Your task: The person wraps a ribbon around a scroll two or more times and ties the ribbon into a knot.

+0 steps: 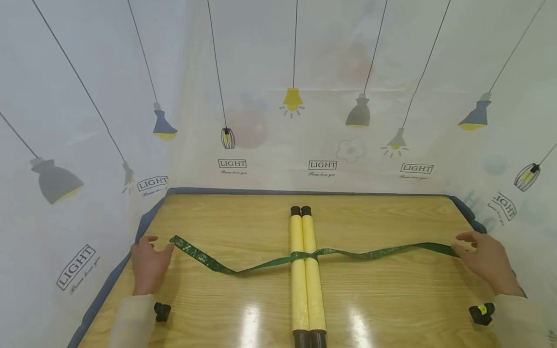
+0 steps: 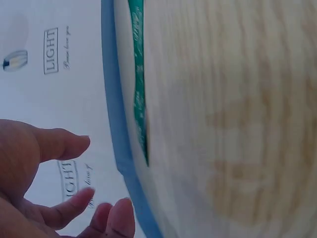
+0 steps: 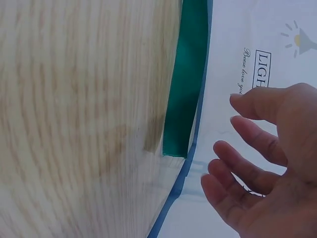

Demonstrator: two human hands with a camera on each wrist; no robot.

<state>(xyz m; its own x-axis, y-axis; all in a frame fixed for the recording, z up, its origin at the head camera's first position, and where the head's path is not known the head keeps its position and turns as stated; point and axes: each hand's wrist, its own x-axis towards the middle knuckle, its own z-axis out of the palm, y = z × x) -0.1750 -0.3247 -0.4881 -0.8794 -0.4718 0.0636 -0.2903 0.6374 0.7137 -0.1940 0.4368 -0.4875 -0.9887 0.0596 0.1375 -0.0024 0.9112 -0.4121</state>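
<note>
Two pale yellow rods [image 1: 300,290] with dark end caps lie side by side on the table. A green patterned ribbon [image 1: 265,263] is looped around both near their middle, its two tails stretched out left and right. My left hand [image 1: 150,263] is just beyond the ribbon's left end, fingers relaxed and apart from it. In the left wrist view that tail [image 2: 139,79] comes to a narrow tip. My right hand [image 1: 487,258] is beside the right end; the right wrist view shows the tail's square-cut end [image 3: 183,109] lying free, with the fingers loosely bent away from it.
Wood-grain table [image 1: 209,309] with a blue edge strip [image 1: 261,192] along its border. White sheets printed with lamps [image 1: 278,145] rise on three sides. A small black object [image 1: 162,311] is by the left sleeve, and another with a yellow mark [image 1: 480,314] by the right sleeve.
</note>
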